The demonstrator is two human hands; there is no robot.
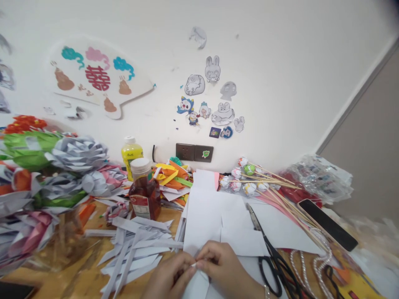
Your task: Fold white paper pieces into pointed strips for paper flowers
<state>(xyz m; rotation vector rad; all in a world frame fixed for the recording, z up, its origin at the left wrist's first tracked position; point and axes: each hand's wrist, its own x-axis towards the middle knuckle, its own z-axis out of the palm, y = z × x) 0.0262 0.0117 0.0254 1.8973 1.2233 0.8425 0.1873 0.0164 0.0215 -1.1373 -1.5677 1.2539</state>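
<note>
Both hands meet at the bottom centre of the view, over a wooden table. My left hand (168, 277) and my right hand (222, 268) pinch a small piece of white paper (195, 264) between their fingertips. More white paper sheets (212, 216) lie flat just beyond the hands. Black-handled scissors (268, 253) rest on the paper to the right of my right hand. A heap of cut white paper strips (134, 249) lies to the left of my left hand.
Folded paper flowers (62, 174) crowd the left side. A brown glue bottle (144, 191) and a yellow bottle (131, 151) stand behind the strips. Skewers with paper balls (264, 182), a dark phone (327, 224), a bead string (314, 257) and plastic bags (321, 174) lie on the right.
</note>
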